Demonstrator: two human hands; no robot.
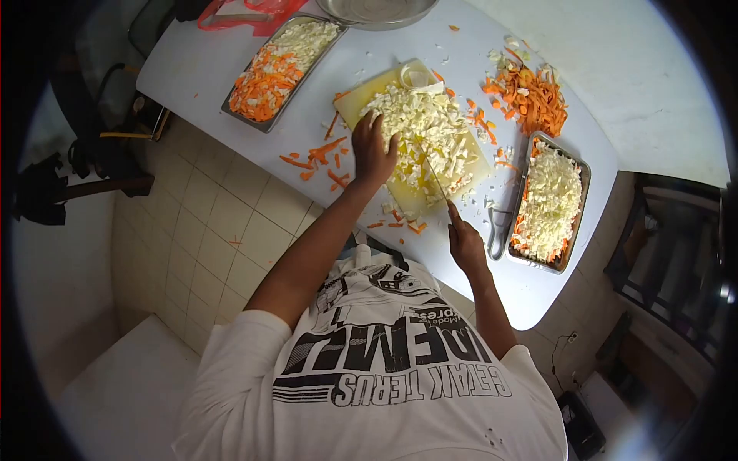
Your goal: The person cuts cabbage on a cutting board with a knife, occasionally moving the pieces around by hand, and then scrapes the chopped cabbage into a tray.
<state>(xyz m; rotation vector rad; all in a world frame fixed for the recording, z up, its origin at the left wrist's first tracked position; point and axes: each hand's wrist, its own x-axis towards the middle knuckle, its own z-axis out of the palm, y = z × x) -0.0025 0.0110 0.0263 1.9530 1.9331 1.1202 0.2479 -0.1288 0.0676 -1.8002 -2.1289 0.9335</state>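
Note:
A yellow cutting board (411, 201) lies on the white table, heaped with chopped pale cabbage (423, 115). My left hand (373, 154) rests at the left side of the heap, its fingers apart and touching the cabbage edge. My right hand (466, 240) is closed round the handle of a knife (437, 178), whose thin blade points up and left over the board into the cabbage. Orange carrot strips (317, 155) are scattered left of the board, and smaller bits lie along its near edge.
Metal trays of cabbage and carrot stand at the upper left (268, 125) and right (586, 201). Carrot peelings (538, 100) are piled at the upper right. A peeler-like tool (496, 240) lies beside the right tray. A metal pan (377, 11) and red plastic bag (257, 23) sit at the back.

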